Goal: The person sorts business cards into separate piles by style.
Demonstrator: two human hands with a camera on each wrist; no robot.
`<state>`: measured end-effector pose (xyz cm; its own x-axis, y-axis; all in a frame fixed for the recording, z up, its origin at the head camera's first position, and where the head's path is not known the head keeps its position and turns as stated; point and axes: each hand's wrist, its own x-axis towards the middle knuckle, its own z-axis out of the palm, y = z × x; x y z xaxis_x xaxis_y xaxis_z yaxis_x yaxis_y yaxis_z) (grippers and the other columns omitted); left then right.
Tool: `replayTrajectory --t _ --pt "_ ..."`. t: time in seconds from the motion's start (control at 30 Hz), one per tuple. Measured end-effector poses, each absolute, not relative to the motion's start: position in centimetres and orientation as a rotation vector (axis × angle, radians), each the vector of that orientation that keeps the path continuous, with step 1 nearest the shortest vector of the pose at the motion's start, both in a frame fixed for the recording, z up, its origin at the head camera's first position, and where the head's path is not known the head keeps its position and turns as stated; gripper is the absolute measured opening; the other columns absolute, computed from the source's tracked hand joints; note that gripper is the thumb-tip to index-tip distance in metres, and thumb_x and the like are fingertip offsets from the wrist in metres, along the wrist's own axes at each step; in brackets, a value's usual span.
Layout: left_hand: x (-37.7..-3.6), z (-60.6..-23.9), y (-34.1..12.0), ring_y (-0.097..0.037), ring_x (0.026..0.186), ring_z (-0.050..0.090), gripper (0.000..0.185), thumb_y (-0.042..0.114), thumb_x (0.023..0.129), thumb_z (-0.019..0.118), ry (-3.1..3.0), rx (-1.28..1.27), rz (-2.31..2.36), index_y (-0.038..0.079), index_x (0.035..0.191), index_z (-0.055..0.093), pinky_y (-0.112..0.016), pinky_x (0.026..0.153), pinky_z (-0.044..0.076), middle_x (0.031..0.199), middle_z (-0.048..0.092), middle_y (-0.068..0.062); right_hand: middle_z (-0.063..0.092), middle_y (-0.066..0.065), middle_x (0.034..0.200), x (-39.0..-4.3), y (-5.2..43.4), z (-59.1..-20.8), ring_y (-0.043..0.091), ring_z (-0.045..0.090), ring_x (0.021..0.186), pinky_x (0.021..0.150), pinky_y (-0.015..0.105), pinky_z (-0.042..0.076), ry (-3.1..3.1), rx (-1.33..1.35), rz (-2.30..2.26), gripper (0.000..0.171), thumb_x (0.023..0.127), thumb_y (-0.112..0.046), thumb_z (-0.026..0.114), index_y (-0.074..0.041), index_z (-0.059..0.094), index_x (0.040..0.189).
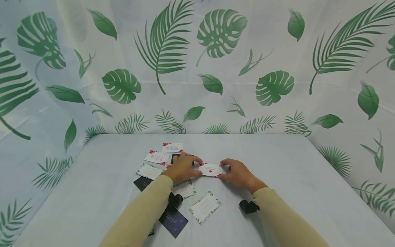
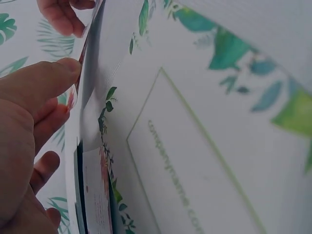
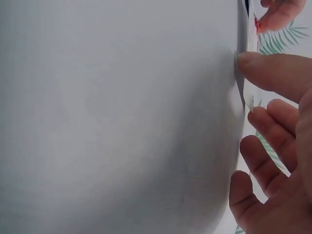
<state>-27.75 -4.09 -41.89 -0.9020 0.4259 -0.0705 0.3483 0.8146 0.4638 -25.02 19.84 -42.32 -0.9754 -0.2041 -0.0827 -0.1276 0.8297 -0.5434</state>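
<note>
A small white card (image 1: 211, 169) with red flowers at its corners lies low over the grey tablecloth (image 1: 277, 164) at mid-table. My left hand (image 1: 197, 164) pinches its left end and my right hand (image 1: 224, 168) pinches its right end. The left wrist view has the card (image 2: 92, 87) edge-on, with my left thumb (image 2: 48, 83) on its rim and the right hand's fingertips (image 2: 61, 14) at the far end. The right wrist view shows my right thumb (image 3: 278, 73) against the card's edge (image 3: 251, 34).
Several more cards lie left of and before the hands: floral white ones (image 1: 157, 157), a leaf-bordered one (image 1: 205, 207), and a dark blue one (image 1: 173, 221). A leaf-bordered card (image 2: 195, 161) fills the left wrist view. A leaf-printed backdrop (image 1: 216, 68) walls the table's far and side edges.
</note>
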Motion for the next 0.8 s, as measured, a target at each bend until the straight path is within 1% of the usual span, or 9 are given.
replayTrajectory --t 0.2,0.33,0.43,0.6,0.67,0.8 --pt "-28.3 -41.7 -3.7 -0.026 0.125 0.042 0.044 0.042 0.091 0.073 2.828 0.626 0.666 0.026 0.131 0.066 -0.055 0.099 0.027 0.126 0.061 -0.001 0.059 0.014 0.13 -25.9 20.1 -42.2 0.031 0.055 0.113 0.098 0.05 0.044 2.861 -0.22 -0.851 0.053 0.09 -0.021 0.076 -0.006 0.056 0.137" --pt "-28.4 -41.5 -3.7 -0.027 0.126 0.041 0.044 0.041 0.091 0.074 2.818 0.583 0.693 0.026 0.132 0.066 -0.055 0.1 0.027 0.128 0.06 -0.002 0.06 0.014 0.126 -26.4 19.9 -41.9 0.029 0.055 0.106 0.091 0.046 0.047 2.848 -0.197 -0.844 0.054 0.09 -0.024 0.076 -0.007 0.056 0.138" --pt "-28.4 -41.5 -3.8 -0.032 0.124 0.04 0.044 0.041 0.091 0.074 2.807 0.512 0.72 0.029 0.132 0.066 -0.055 0.098 0.031 0.131 0.056 -0.006 0.061 0.014 0.124 -26.6 19.8 -41.8 0.028 0.055 0.101 0.086 0.044 0.047 2.837 -0.179 -0.851 0.053 0.09 -0.025 0.076 -0.008 0.057 0.137" --pt "-28.7 -42.0 -3.9 -0.038 0.122 0.039 0.044 0.042 0.09 0.075 2.799 0.467 0.753 0.031 0.131 0.066 -0.057 0.095 0.033 0.132 0.054 -0.007 0.06 0.014 0.127 -26.7 19.6 -42.0 0.029 0.055 0.103 0.09 0.046 0.046 2.83 -0.154 -0.868 0.053 0.09 -0.024 0.075 -0.008 0.057 0.137" --pt "-28.9 -42.2 -3.8 -0.037 0.123 0.039 0.044 0.042 0.089 0.076 2.802 0.474 0.756 0.03 0.131 0.066 -0.057 0.096 0.032 0.132 0.055 -0.006 0.059 0.015 0.129 -26.7 19.6 -42.1 0.03 0.055 0.104 0.093 0.048 0.046 2.833 -0.148 -0.868 0.053 0.091 -0.024 0.075 -0.008 0.057 0.138" --pt "-28.9 -42.3 -3.6 -0.036 0.118 0.04 0.045 0.041 0.089 0.076 2.805 0.46 0.761 0.029 0.131 0.066 -0.055 0.093 0.032 0.132 0.056 -0.007 0.059 0.016 0.131 -26.8 19.5 -42.2 0.031 0.056 0.107 0.098 0.05 0.044 2.837 -0.146 -0.869 0.053 0.091 -0.022 0.074 -0.007 0.056 0.138"
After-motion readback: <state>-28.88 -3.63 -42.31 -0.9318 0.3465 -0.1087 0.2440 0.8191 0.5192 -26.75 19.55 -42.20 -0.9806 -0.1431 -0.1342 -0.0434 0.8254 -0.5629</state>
